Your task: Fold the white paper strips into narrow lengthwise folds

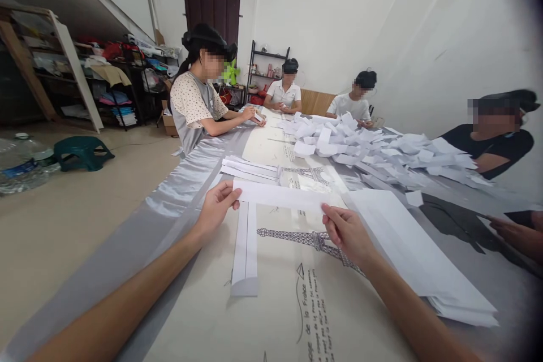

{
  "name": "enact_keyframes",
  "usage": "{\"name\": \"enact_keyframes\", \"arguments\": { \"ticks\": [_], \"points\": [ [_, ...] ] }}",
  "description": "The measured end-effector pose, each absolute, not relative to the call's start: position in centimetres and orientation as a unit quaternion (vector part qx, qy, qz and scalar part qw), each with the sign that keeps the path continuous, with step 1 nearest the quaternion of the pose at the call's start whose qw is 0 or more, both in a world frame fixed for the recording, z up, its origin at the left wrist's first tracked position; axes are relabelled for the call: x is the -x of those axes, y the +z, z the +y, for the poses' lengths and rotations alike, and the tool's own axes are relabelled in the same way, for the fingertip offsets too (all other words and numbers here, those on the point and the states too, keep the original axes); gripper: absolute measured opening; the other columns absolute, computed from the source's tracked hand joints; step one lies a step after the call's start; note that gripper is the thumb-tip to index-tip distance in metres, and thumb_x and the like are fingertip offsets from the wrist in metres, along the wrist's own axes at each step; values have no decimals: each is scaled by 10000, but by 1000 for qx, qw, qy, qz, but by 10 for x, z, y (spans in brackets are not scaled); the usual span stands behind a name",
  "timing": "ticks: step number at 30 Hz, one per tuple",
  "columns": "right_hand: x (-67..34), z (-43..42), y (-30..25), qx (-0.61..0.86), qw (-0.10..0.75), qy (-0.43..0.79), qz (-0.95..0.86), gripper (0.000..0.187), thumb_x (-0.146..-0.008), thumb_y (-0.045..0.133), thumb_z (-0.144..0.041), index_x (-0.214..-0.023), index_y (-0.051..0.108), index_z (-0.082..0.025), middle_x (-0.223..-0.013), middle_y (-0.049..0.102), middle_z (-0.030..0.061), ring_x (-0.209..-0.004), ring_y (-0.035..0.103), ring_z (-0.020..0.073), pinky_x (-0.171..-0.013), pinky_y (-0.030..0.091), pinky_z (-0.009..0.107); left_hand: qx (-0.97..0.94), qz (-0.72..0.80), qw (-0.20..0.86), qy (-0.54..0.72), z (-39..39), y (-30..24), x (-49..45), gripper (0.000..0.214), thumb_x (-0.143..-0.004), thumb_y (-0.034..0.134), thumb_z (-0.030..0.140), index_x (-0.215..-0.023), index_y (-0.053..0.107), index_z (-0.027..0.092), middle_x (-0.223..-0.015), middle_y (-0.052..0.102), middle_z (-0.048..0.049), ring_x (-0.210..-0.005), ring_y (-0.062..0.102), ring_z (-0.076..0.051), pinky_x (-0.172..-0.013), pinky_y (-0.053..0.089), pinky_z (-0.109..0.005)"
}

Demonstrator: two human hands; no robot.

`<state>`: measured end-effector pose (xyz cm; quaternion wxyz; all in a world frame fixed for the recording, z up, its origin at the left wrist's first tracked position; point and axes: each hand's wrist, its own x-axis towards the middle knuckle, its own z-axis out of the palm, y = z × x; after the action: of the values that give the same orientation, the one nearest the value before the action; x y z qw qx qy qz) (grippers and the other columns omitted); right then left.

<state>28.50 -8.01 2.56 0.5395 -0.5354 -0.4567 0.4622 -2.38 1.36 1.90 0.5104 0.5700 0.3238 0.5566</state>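
Our bare forearms (144, 283), one paper strip (280, 195), one desk (203, 322)

Forearms: two, nearest us, reaching in from the lower corners over the desk.

Left hand (219, 203): ours, fingers curled, thumb pinching the strip's left end.

Right hand (345, 231): ours, thumb and finger pinching the right end.

Paper strip: white, held crosswise between our two hands, above the desk's pale covering.

Lined strip (245, 249): one, white, a dark line along its length, pointing toward us; its far end is hidden behind the strip we hold.

Strip bundle (248, 170): several lined pieces, beyond our left hand.

Eiffel Tower print (309, 237): dark, on the covering, partly hidden by our right hand; handwriting-style French lettering (314, 317) nearer us.

White sheets (407, 249): a long overlapping stack, right of our right hand.

Paper heap (360, 144): loose white pieces, large, on the far right part of the desk.

Co-workers: four, seated around the desk; the one at left, in a dotted-sleeve top (193, 102), holds a small white piece.

Green stool (82, 153): one, on the floor at left.
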Motion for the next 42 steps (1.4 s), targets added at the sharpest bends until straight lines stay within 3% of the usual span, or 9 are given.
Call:
{"name": "enact_keyframes", "arguments": {
  "ticks": [3,5,10,14,21,26,30,38,42],
  "points": [
    [-287,-82,26,523,560,442,-467,455,-890,708,-537,-633,613,-174,-343,290,-97,-362,166,52,-384,171,231,-572,325,514,550,12,20,24,299,-822,765,443,-821,603,191,-700,511,44,-565,461,-87,-614,374,-256],
    [-287,-83,28,510,562,438,-481,455,-918,680,-521,-629,612,-177,-352,308,-86,-370,189,60,-392,198,237,-572,327,518,545,12,19,25,287,-827,761,438,-834,610,193,-703,507,42,-575,458,-91,-622,374,-259],
    [-285,-82,35,469,546,489,-492,420,-954,583,-570,-868,716,-180,-729,654,58,-624,560,166,-510,445,278,-570,320,539,532,13,16,27,260,-847,746,420,-848,612,198,-703,511,44,-588,449,-91,-641,371,-258],
    [-288,-80,35,445,549,508,-492,357,-957,568,-546,-1015,709,-224,-1023,695,78,-835,641,217,-608,530,321,-553,319,558,530,14,16,26,275,-819,773,415,-829,612,193,-691,509,49,-567,442,-81,-630,368,-255],
    [-296,-76,30,474,589,473,-452,286,-828,785,-464,-791,656,-211,-866,632,11,-715,578,140,-573,511,252,-543,329,554,539,17,15,29,250,-802,789,399,-843,662,187,-732,546,29,-579,464,-80,-614,378,-247],
    [-292,-77,27,525,518,471,-484,432,-913,641,-585,-889,715,-160,-899,669,81,-778,635,185,-691,545,303,-553,347,523,548,19,13,29,275,-791,796,422,-842,660,188,-762,565,21,-575,470,-84,-603,380,-249],
    [-291,-76,24,526,486,479,-508,496,-925,592,-622,-875,717,-144,-834,657,86,-705,581,175,-636,510,297,-571,368,507,531,19,13,30,294,-796,783,450,-845,649,193,-675,552,36,-569,472,-98,-611,376,-251],
    [-290,-79,32,532,471,474,-520,346,-906,674,-539,-867,726,-199,-951,680,61,-908,662,211,-767,528,291,-629,389,474,477,19,20,36,277,-845,713,458,-858,631,194,-677,563,34,-621,505,-119,-680,420,-265],
    [-291,-81,34,523,455,484,-533,290,-894,710,-499,-996,754,-231,-1049,726,65,-983,668,230,-953,512,370,-695,391,399,452,24,20,41,304,-877,635,464,-1039,650,207,-748,636,11,-713,602,-171,-760,499,-313]
  ]
}}
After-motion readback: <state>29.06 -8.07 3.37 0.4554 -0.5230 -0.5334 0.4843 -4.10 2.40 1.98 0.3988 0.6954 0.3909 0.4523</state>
